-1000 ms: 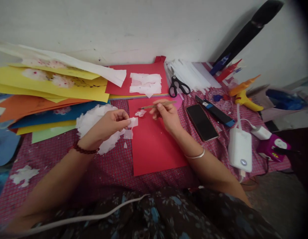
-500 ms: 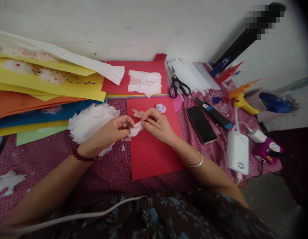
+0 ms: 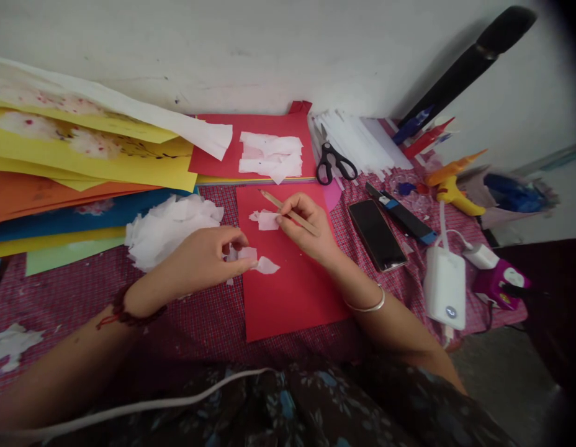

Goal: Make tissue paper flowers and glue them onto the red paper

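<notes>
Gripping a pencil (image 3: pixel 270 198) slantwise between closed thumb and fingers, the right hand (image 3: pixel 306 226) shows us its thumb tip at the edge of a white paper rectangle (image 3: pixel 268 221); we cannot tell whether it pinches that too. The rectangle lies just left of those fingertips over a red sheet (image 3: pixel 292 298), a crumpled scrap (image 3: pixel 253 216) at its far end. On the left hand (image 3: pixel 208 254) we find thumb and forefinger parted, with a small paper square (image 3: pixel 247 252) showing in the gap; contact is unclear to us. A pointed paper piece (image 3: pixel 268 266) rests just beside that thumb's tip. Both hands turn inward, forearms slanting in from either side.

Beyond the left knuckles we see a pile of white paper pieces (image 3: pixel 169 233) on the checked cloth (image 3: pixel 208 310). Right of the right fingers lies a phone (image 3: pixel 377 236); past their tips we see black-handled scissors (image 3: pixel 334 164) and white paper strips (image 3: pixel 272 155). Well off to the right of the fingers, we see a pale open bag (image 3: pixel 493 214) with something blue inside.
</notes>
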The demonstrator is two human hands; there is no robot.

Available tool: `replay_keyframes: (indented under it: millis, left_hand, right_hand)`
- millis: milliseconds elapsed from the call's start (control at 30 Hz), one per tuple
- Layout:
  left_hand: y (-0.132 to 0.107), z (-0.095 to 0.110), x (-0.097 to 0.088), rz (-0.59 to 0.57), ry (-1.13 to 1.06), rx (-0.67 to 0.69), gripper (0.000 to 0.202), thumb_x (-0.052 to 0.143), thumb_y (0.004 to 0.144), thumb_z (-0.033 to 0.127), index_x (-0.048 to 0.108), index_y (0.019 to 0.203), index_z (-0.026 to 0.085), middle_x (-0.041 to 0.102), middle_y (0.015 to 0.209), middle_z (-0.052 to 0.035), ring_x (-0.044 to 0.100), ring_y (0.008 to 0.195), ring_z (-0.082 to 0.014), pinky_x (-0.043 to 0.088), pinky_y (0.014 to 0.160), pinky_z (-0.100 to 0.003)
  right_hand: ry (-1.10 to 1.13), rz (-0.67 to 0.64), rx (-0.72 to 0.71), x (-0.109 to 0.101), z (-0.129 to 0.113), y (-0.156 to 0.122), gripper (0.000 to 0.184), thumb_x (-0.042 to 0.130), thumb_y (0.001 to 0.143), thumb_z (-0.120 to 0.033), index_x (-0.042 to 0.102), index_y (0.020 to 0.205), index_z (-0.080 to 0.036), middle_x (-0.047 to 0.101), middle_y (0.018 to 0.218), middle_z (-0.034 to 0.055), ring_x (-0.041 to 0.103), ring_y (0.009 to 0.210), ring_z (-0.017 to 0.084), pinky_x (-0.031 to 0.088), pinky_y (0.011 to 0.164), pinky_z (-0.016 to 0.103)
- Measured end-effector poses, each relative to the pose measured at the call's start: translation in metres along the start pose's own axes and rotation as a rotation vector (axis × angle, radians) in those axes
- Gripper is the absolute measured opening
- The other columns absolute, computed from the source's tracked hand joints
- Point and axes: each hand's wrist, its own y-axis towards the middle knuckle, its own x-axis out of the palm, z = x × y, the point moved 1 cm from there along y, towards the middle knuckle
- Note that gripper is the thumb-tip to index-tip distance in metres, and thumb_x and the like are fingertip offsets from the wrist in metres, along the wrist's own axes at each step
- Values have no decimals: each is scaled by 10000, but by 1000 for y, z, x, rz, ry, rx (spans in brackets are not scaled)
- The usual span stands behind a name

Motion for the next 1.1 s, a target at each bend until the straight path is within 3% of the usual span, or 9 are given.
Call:
replay_keyframes:
  millis: [100, 267, 433, 533, 600, 733, 833, 933, 1100]
  left_hand:
    - [-1, 2, 7, 83, -279, -31, 139, 592, 774, 302, 598, 867, 199, 611, 739, 3, 536, 633, -139, 400, 578, -257]
    - [-9, 2, 26, 149, -753, -39, 72, 538, 712, 165, 536, 646, 196, 582, 700, -5, 500, 603, -115, 390, 511, -233]
    - [-17, 5, 33, 96, -1073, -137, 347, 578, 803, 508, 599, 697, 178, 567, 597, -18, 497, 500, -112, 392, 444, -235]
    - [-25, 10, 32, -16, -1124, -164, 647, 435, 805, 766, 631, 987, 177, 715, 988, -124, 573, 527, -122, 412, 427, -247]
    - [-34, 12, 37, -117, -1142, -198, 788, 295, 823, 820, 548, 1256, 212, 635, 1295, -172, 576, 507, -107, 391, 400, -248]
    - [-59, 10, 59, -209, -1175, -269, 821, 136, 883, 777, 414, 1449, 250, 527, 1443, -193, 562, 487, -97, 398, 407, -264]
    - [-75, 7, 65, -50, -950, -297, 598, 431, 908, 640, 535, 1325, 225, 609, 1348, -164, 505, 485, -72, 422, 459, -255]
    - [-73, 12, 48, 215, -618, -256, 389, 673, 821, 408, 614, 1139, 191, 704, 1075, -82, 533, 605, -92, 455, 566, -234]
    - [-17, 36, 12, 475, -483, -41, 509, 745, 665, 266, 568, 1135, 184, 630, 1123, -69, 577, 755, -128, 455, 585, -239]
  right_hand:
    - [15, 9, 17, 1, -3, 0, 141, 636, 793, -255, 499, 810, -231, 506, 718, -34, 447, 633, 117, 383, 608, 269]
    - [51, -9, 8, 3, -5, -2, 173, 654, 807, -304, 495, 812, -236, 493, 704, -40, 434, 613, 110, 378, 581, 262]
    - [27, 6, -26, 2, -3, -2, 182, 669, 812, -312, 504, 806, -236, 473, 667, -49, 417, 594, 102, 358, 558, 262]
    - [51, -7, -50, 3, -3, 0, 164, 662, 812, -279, 505, 809, -234, 510, 684, -45, 442, 603, 102, 380, 573, 265]
    - [57, -7, -62, 3, -2, 1, 153, 656, 810, -252, 505, 804, -233, 514, 684, -45, 443, 603, 102, 384, 580, 267]
    - [31, 5, -56, 2, 6, 2, 152, 650, 809, -207, 502, 796, -238, 490, 676, -45, 429, 609, 111, 382, 590, 269]
    - [20, 8, -54, 0, 10, 4, 162, 651, 815, -196, 497, 799, -243, 486, 690, -40, 433, 623, 118, 390, 605, 275]
    - [22, -7, -86, 1, 7, 4, 158, 647, 816, -205, 494, 801, -244, 499, 696, -37, 442, 621, 117, 394, 603, 280]
    - [18, 6, -144, 4, -7, 1, 156, 652, 796, -230, 496, 803, -239, 525, 690, -40, 468, 612, 111, 410, 597, 288]
